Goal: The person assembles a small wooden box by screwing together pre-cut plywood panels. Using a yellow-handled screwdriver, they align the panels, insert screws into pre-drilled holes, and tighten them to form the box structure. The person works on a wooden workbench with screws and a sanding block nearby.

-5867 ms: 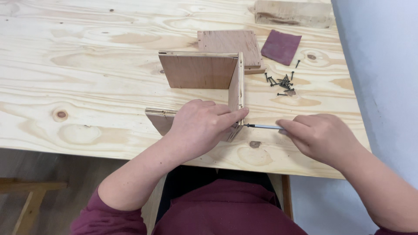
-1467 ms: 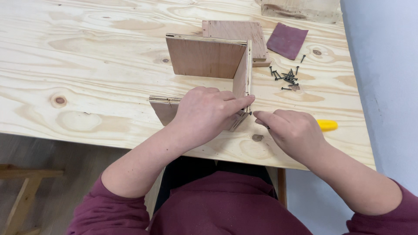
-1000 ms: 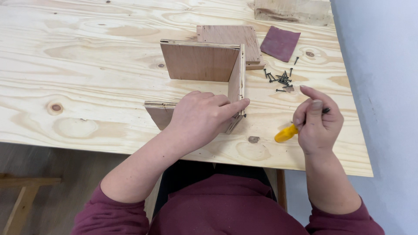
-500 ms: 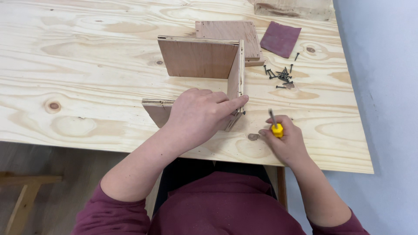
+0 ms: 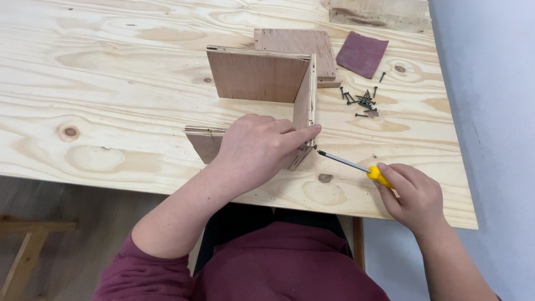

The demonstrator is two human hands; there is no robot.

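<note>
A three-sided frame of brown plywood panels (image 5: 256, 75) stands upright on the pale wooden table (image 5: 111, 83). My left hand (image 5: 259, 147) presses on the near corner, where the right side panel (image 5: 305, 97) meets the front panel (image 5: 203, 142). My right hand (image 5: 412, 195) grips a yellow-handled screwdriver (image 5: 356, 167). Its metal shaft points up and left, with the tip at the outer face of that corner, just under my left index finger. Whether a screw sits at the tip is hidden.
A small pile of dark screws (image 5: 359, 100) lies right of the frame. A flat plywood piece (image 5: 298, 44) and a dark red sandpaper square (image 5: 362, 53) lie behind it, a rough wood block (image 5: 379, 11) at the far edge. The table's right edge (image 5: 454, 139) is close.
My right hand had lifted away with the screwdriver, turned it around, and now holds it by the handle with the tip against the corner. My left hand stayed on the frame.
</note>
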